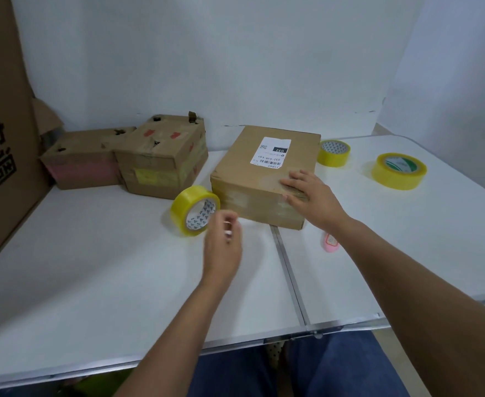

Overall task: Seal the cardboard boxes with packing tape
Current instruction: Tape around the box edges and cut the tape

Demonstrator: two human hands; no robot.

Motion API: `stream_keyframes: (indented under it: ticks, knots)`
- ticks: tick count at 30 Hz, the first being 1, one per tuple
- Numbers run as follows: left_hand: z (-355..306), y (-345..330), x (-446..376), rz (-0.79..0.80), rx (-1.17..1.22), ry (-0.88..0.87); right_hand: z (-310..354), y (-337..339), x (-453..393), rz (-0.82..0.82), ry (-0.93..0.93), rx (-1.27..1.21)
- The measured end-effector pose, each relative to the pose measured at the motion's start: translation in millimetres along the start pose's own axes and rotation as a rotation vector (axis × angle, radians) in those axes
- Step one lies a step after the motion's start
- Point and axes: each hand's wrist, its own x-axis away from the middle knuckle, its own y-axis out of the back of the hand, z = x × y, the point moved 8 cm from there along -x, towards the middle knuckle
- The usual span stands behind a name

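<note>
A closed cardboard box (264, 173) with a white shipping label lies in the middle of the white table (121, 267). My right hand (307, 196) rests flat on its near right corner, fingers straight on the top and thumb down the front face. A yellow tape roll (191, 210) stands on edge against the box's left front corner. My left hand (224, 242) hovers just right of that roll, blurred, with fingers loosely curled and nothing visible in them.
Two worn cardboard boxes (138, 159) sit at the back left beside a big upright carton (0, 124). Two more yellow tape rolls (333, 152) (399, 171) lie to the right. A pink cutter (331, 242) lies under my right forearm.
</note>
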Motion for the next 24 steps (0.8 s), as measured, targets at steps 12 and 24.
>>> stream_keyframes:
  ticks: [12, 24]
  knots:
    - [-2.0, -107.0, -47.1, 0.569, 0.414, 0.32, -4.5, -0.6, -4.7, -0.048, -0.03, -0.061]
    - [50.1, -73.0, -52.4, 0.439, 0.106, 0.438, -2.7, -8.5, 5.4, -0.113, 0.041, 0.286]
